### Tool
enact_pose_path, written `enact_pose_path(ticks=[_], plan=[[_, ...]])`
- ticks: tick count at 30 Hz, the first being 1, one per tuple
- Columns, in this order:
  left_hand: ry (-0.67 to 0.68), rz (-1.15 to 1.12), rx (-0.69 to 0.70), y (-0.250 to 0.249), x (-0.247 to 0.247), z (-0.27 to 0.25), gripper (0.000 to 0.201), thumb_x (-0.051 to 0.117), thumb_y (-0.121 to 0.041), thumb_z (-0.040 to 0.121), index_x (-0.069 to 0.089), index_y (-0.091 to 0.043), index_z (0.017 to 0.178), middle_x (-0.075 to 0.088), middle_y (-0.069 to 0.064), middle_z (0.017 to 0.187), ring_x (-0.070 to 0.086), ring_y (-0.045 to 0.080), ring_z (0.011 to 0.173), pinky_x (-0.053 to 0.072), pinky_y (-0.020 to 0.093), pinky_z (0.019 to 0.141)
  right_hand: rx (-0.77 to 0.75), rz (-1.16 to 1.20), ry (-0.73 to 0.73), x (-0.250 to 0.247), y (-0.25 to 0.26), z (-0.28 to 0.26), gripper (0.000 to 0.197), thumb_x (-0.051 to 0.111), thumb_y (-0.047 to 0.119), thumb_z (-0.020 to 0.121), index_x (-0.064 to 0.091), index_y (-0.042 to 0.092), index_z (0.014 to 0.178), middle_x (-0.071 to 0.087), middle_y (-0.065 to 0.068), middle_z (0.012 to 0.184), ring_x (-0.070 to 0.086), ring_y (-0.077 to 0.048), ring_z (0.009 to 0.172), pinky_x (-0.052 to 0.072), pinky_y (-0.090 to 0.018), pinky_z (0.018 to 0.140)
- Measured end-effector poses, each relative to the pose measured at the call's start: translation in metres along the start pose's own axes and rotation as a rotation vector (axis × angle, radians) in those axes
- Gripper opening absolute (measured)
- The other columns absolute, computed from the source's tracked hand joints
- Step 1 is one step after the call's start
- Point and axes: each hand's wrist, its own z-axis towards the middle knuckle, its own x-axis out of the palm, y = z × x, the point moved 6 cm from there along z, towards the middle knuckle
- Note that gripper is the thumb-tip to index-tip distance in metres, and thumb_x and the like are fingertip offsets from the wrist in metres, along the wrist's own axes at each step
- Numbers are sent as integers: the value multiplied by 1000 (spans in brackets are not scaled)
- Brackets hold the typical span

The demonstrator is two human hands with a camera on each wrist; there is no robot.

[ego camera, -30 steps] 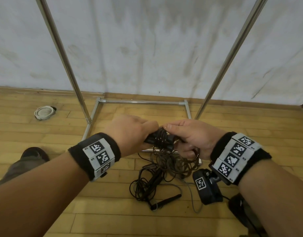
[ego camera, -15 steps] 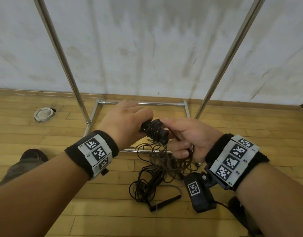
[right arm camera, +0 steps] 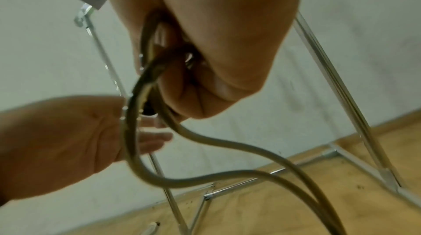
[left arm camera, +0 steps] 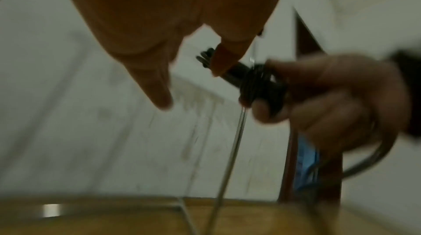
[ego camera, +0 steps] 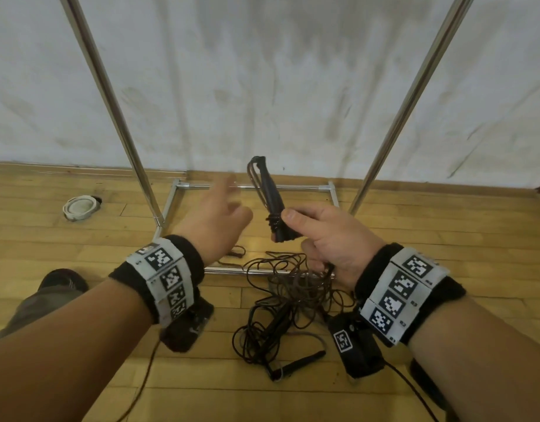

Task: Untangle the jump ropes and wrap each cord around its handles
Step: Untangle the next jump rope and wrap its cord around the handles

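Right grip (ego camera: 329, 239) clutches the wrapped jump-rope handles (ego camera: 270, 196) upright; left grip (ego camera: 215, 220), fingers spread and released, hovers just beside.

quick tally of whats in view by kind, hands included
hands: 2, left hand and right hand
held jump rope handles bundle: 1
tangled cord pile on floor: 1
loose handle on floor: 1
metal rack: 1
white round object: 1
total: 7

Left hand (ego camera: 215, 222) motion-blurred; forearms cropped.
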Motion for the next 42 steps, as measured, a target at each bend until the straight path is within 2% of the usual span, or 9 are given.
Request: enact_pose_path(ticks=[5, 8, 15, 22, 27, 33, 37, 40, 42], plan=[[328, -806, -332, 5, 53, -23, 48, 65, -52, 97, 73, -12, 121, 79, 12, 104, 77, 25, 87, 63, 41, 78, -145, -508, -112, 17, 6, -1, 24, 59, 51, 97, 61, 33, 114, 74, 9, 91, 65, -3, 66, 52, -27, 63], [294, -848, -373, 8, 57, -26, 37, 61, -35, 107, 68, -3, 122, 77, 14, 92, 76, 26, 72, 62, 39, 63, -241, -713, -94, 35, 7, -3, 28, 56, 52, 98, 58, 34, 119, 69, 14, 94, 65, -2, 82, 55, -27, 71], [436, -700, -271, 7, 43, -20, 35, 57, -35, 108, 63, -2, 121, 75, 15, 88, 74, 30, 70, 54, 27, 45, -296, -993, 21, 22, 26, -11, 24, 50, 51, 102, 66, 33, 98, 68, 11, 76, 60, -3, 66, 38, -21, 55], [424, -755, -254, 6, 32, -8, 34, 74, -32, 95, 66, -3, 111, 68, 17, 82, 74, 35, 74, 65, 43, 66, -300, -946, 59, 8, 32, -9, 23, 48, 39, 106, 65, 30, 93, 61, 7, 75, 63, -6, 68, 39, -17, 52], [510, -789, -187, -3, 27, -10, 21, 70, -33, 97, 68, -12, 95, 65, 14, 80, 65, 27, 66, 49, 26, 45, -191, -558, 174, -11, 25, -9, 23, 51, 32, 106, 69, 26, 94, 49, 7, 57, 60, -12, 54, 64, -36, 68], [665, -825, -89, -17, 22, -17, 31, 63, -39, 99, 65, -10, 85, 56, 9, 67, 52, 17, 47, 36, 19, 36, -156, -464, 279, -29, 21, -7, 21, 54, 34, 104, 69, 24, 94, 44, 6, 56, 47, -16, 44, 50, -28, 48], [852, -534, -66, -24, 31, -35, 21, 75, -38, 90, 71, -21, 78, 61, 1, 63, 54, 13, 46, 43, 20, 43, -87, -582, 308, -36, 8, -3, 23, 63, 46, 94, 70, 25, 90, 55, 0, 59, 48, -18, 48, 46, -29, 49], [964, 97, -64, -14, 57, -52, 15, 80, -36, 92, 68, -28, 88, 67, -6, 61, 62, 8, 50, 53, 24, 58, 4, -810, 340, -28, -6, -2, 10, 68, 39, 95, 72, 30, 92, 70, -4, 81, 64, -25, 70, 55, -34, 66], [971, 484, -47, -6, 78, -60, 13, 75, -34, 96, 65, -26, 99, 68, -7, 61, 61, 3, 46, 52, 20, 52, 45, -958, 351, -17, -12, -2, 19, 68, 48, 92, 72, 30, 89, 72, 0, 85, 64, -14, 74, 51, -30, 65]])
